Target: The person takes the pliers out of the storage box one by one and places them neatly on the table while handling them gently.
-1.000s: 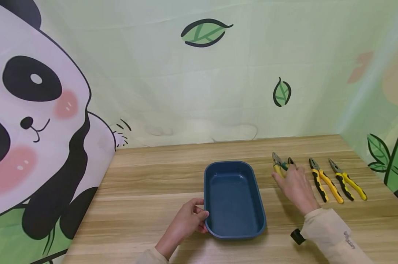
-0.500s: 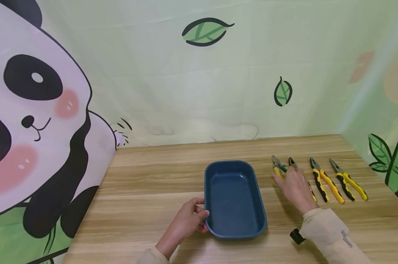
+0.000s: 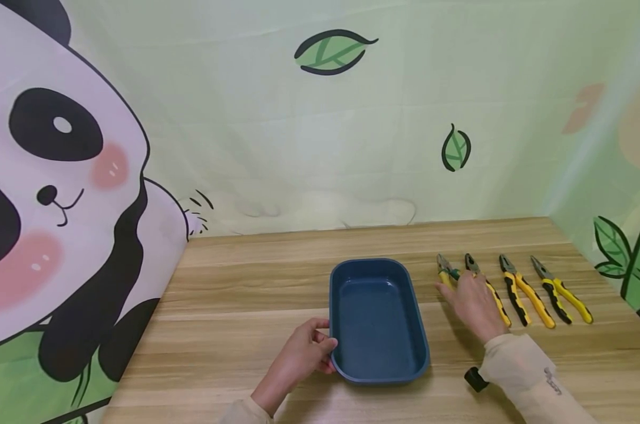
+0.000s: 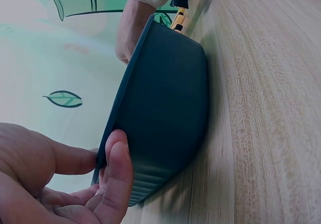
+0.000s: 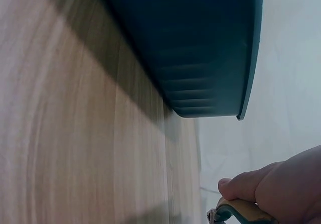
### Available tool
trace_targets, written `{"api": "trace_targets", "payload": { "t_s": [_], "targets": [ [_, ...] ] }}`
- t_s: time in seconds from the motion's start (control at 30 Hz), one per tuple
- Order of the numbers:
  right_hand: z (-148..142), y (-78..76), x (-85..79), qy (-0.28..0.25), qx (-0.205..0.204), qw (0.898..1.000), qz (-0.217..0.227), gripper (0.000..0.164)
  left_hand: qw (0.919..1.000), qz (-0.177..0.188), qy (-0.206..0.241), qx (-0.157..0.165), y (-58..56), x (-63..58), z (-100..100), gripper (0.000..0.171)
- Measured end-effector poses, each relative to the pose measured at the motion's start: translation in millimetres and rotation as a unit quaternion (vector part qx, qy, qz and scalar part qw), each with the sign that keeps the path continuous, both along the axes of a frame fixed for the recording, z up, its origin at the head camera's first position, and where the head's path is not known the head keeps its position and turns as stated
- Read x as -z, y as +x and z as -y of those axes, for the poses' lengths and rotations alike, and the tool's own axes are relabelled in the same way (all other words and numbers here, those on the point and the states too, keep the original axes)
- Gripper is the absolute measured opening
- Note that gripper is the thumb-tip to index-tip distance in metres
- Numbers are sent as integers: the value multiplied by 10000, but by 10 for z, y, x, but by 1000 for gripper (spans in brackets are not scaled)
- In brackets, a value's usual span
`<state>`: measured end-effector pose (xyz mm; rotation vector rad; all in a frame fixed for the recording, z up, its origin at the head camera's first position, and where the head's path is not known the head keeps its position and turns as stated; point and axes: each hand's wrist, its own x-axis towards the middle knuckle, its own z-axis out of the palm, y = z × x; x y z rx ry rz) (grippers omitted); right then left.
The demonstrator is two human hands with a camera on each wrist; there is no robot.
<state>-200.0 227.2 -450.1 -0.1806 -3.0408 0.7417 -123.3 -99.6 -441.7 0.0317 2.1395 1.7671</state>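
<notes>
My left hand [image 3: 302, 348] pinches the left rim of a deep blue plastic tray [image 3: 375, 330], thumb over the edge and fingers against the outer wall. In the left wrist view the tray's outer side [image 4: 165, 88] stands beside those fingers. To the right of the tray, my right hand [image 3: 474, 303] grips pliers [image 3: 443, 265] with yellow and green handles, their metal nose pointing away from me. The right wrist view shows the thumb [image 5: 246, 186] lying along a yellow handle [image 5: 238, 204]; most of the grip is hidden by the hand.
Black-and-yellow pliers [image 3: 499, 303] lie just beside my right hand, partly covered by it. Farther right are combination pliers [image 3: 527, 291] with orange-yellow handles and long-nose pliers [image 3: 561, 288]. A printed cloth backdrop [image 3: 277, 147] rises behind the wooden table [image 3: 235, 282].
My right hand and its pliers have shifted slightly toward me and to the left, uncovering more of the neighbouring black-and-yellow pliers. My left hand and the tray stay put.
</notes>
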Motion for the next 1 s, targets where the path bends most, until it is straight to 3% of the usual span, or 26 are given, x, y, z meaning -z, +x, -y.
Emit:
{"api": "trace_targets", "payload": {
  "t_s": [0.5,0.73,1.0],
  "targets": [
    [0,-57,50,-19,-163,9999,-48,83,10000,-35,-14,17,-7,38,5,42],
    [20,-69,72,-68,-111,9999,-90,73,10000,3,-32,-7,2,1,3,42],
    [16,-85,74,-166,-85,9998,14,84,10000,14,-43,-34,-2,-7,-5,42]
  ]
}}
